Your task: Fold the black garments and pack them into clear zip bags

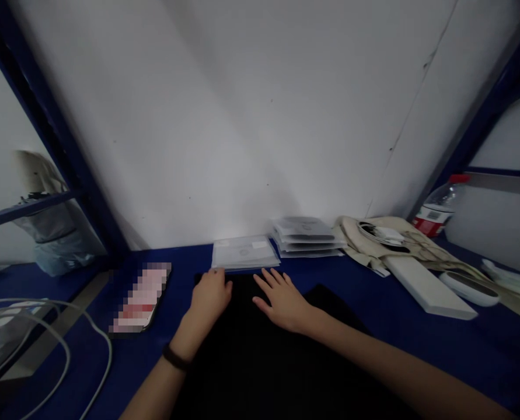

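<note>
Both hands are held open, with nothing grasped: the left hand (210,297) and right hand (283,303) are laid on a black cloth (246,356), apparently pinning it flat. Its long axis appears to run forward toward the white wall (260,116). A clear plastic sleeve (244,254) lies just beyond the fingertips, beside a stack of sleeves (306,236).

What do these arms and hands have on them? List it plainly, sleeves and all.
The left hand is bare, with a thin dark wristband at its wrist. The right hand is also bare, and no band shows on its wrist. Neither hand wears gloves, and both forearms show no sleeves in view.
</note>
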Demonstrator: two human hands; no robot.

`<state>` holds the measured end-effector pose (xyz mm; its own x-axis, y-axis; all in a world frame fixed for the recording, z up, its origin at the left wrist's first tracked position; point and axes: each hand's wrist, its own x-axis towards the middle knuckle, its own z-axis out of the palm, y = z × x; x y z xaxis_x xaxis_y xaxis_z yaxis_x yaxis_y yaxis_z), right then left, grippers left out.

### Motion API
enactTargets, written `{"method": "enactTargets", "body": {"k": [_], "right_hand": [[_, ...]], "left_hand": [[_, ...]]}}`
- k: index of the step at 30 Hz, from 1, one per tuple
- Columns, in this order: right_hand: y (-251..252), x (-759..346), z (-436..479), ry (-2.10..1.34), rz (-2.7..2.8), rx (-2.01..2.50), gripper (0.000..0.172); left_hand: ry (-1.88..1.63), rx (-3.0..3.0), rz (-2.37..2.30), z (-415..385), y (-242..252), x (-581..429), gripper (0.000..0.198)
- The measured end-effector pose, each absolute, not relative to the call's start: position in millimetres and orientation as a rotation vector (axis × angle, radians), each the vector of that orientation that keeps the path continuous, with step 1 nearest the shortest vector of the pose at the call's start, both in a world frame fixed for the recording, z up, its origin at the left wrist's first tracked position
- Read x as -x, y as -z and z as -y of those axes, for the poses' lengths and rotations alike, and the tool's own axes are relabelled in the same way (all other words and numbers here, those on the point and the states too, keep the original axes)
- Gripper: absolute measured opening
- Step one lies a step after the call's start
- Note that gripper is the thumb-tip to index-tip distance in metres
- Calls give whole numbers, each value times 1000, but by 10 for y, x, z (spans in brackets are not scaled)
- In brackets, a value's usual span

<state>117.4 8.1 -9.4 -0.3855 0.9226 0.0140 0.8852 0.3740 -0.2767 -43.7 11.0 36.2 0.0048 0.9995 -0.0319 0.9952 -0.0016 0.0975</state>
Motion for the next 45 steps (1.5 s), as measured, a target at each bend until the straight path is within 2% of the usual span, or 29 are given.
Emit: {"method": "enactTargets", "body": {"k": [6,12,16,19,22,27,30,34,39,45], "right_hand": [[110,-1186,-66,-358,2400,1596,60],[116,-1183,-70,-355,2387,1590,59],[116,-1183,-73,-336,2398,1584,58],[112,-1184,-75,-336,2412,1592,58],[112,-1189,-75,-343,2416,1596,59],[117,-1202,-71,-353,2389,1578,59],[130,-1204,-71,-369,2380,1576,59],[153,-1197,-76,-389,2354,1570,58],[51,-1255,-116,-567,2268,1563,56],[-110,-1515,-274,-672,2187,1395,44]], "left_hand": [[0,-2127,-2329,-209,-426,778,38],[-29,-2221,-2125,-9,-518,703,47],[107,-2213,-1793,305,-537,600,68],[220,-2134,-1867,460,-489,629,78],[239,-2160,-2031,503,-396,731,73],[89,-2340,-2262,547,-274,854,51],[57,-2189,-2360,591,-285,827,48],[-153,-1941,-2303,602,-310,765,46],[-558,-1912,-2107,571,-282,731,46],[-667,-2032,-1993,546,-327,608,46]]}}
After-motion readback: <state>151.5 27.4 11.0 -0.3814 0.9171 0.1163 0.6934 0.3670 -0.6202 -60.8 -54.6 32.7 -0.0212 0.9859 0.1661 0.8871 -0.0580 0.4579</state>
